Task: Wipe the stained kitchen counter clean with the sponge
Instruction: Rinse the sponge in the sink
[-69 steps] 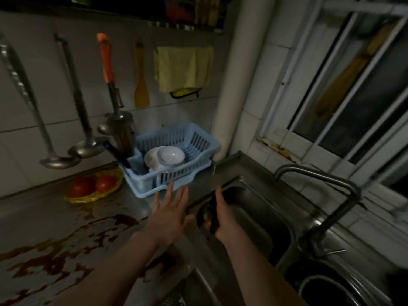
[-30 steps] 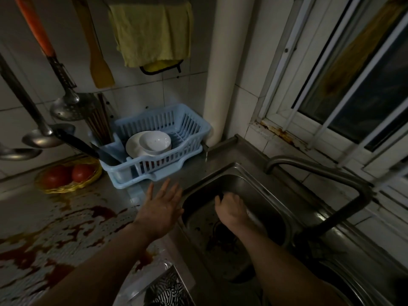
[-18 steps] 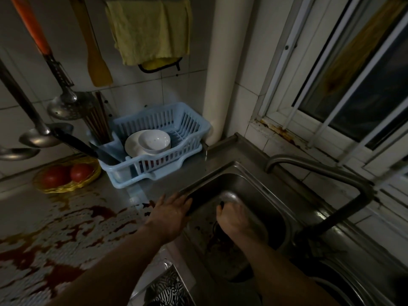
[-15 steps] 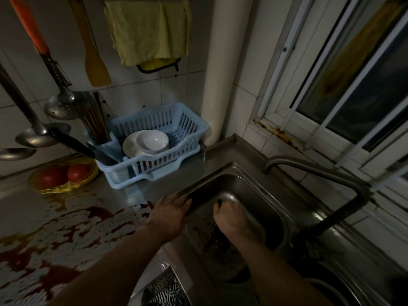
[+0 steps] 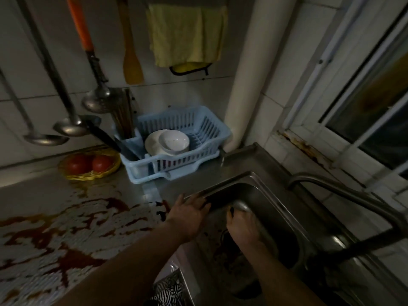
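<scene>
We're looking at a dim, underlit frame. Weak light is glinting off the stainless steel sink rim (image 5: 225, 183) and the pale stained countertop (image 5: 55, 217); the dark sink basin (image 5: 276, 213) is falling into shadow. The hanging metal ladles (image 5: 68, 129) are blurring, edges bending.

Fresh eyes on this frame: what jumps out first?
The dark red-brown spill splashed over the pale counter at left dominates. Next, the left hand rests flat on the rim of the steel sink, while the right hand is down in its basin, grasp too dark to read. Behind, a light blue plastic dish rack holds white bowls.
</scene>
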